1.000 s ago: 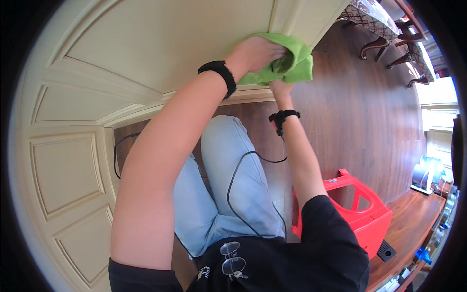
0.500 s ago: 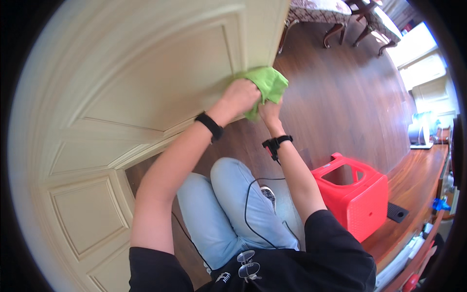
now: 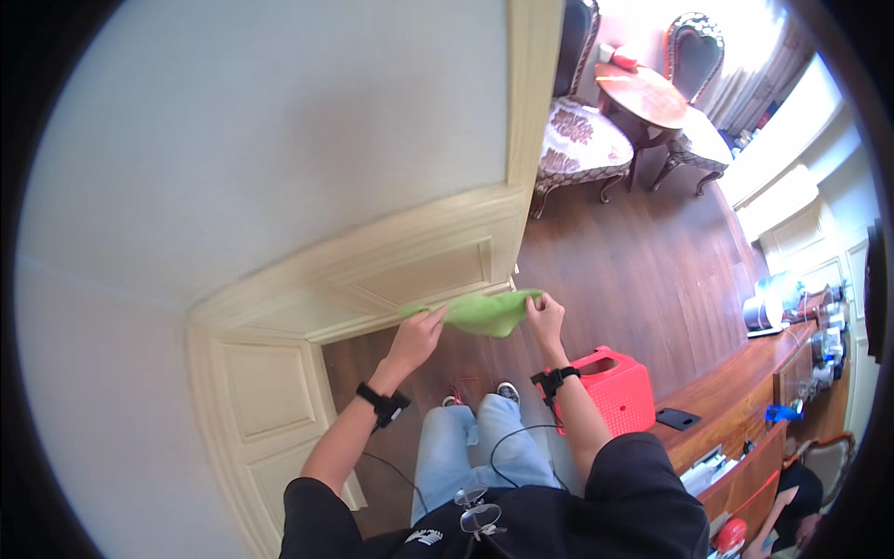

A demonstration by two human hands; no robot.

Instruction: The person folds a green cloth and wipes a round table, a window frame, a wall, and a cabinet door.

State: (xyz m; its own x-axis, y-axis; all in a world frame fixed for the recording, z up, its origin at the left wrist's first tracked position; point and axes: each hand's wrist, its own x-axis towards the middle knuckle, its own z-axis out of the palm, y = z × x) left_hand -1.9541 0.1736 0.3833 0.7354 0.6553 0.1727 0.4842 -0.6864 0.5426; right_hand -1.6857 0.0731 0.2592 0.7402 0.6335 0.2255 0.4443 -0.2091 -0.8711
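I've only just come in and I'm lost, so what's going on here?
A person holds a green cloth spread between the left hand and the right hand, near a cream panelled wall. A red plastic stool is on the person's right. Farther off, chairs stand by a round table.

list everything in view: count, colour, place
cloth: 1, green, centre
plastic stool: 1, red, right of centre
upholstered chairs: 2, dark with pale seats, upper right; possibly another lower right
round table: 1, brown, upper right
panelled wall: 1, cream, left
floor: 1, brown, middle
wooden counter: 1, brown, lower right
small clutter: uncountable, mixed, right
flat object: 1, black, beside stool
co-worker: 1, dark top, lower right
shirt: 1, black, bottom
eyeglasses: 1, clear, on shirt
jeans: 1, light blue, bottom
wristbands: 2, black, worn
left hand, right hand: 2, bare, pinching cloth
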